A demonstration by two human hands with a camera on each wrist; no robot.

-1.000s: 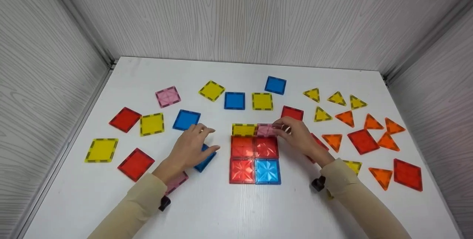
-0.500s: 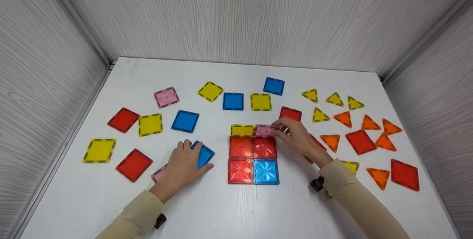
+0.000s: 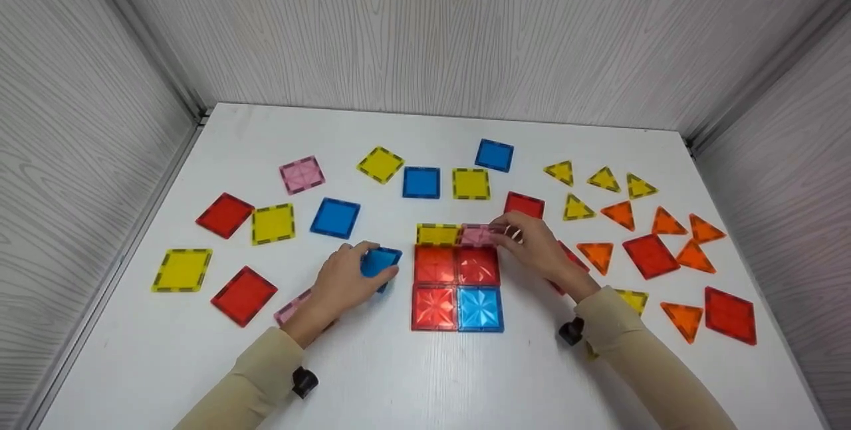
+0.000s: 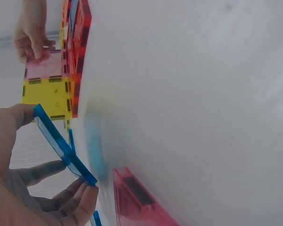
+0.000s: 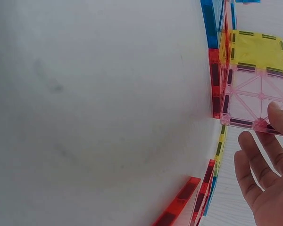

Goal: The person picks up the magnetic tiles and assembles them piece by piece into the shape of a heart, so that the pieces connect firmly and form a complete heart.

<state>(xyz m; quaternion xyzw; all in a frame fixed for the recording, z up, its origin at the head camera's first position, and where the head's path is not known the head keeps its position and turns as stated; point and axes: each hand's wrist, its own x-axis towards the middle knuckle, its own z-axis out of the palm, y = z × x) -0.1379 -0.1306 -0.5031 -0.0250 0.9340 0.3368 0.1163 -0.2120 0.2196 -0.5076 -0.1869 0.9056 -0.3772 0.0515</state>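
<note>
My left hand (image 3: 349,278) grips a blue square magnetic tile (image 3: 381,262) by its edges, thumb on one side and fingers on the other; in the left wrist view the blue tile (image 4: 61,143) is tilted and lifted off the table. With thumb and fingers, my right hand (image 3: 532,244) pinches the outer edge of a pink square tile (image 5: 254,96). That pink tile stands upright beside an upright yellow tile (image 3: 437,234), both along the far edge of a flat block of red tiles (image 3: 435,265) and one blue tile (image 3: 481,308).
Loose square tiles, such as a red one (image 3: 244,295) and a yellow one (image 3: 182,270), lie around the left and back. Yellow triangles (image 3: 604,179) and orange triangles (image 3: 595,257) lie at the right. Part of a pink tile (image 3: 292,307) shows under the left forearm.
My left hand came down onto the blue tile, took hold of it and raised it slightly toward the block. The right hand stays at the pink tile.
</note>
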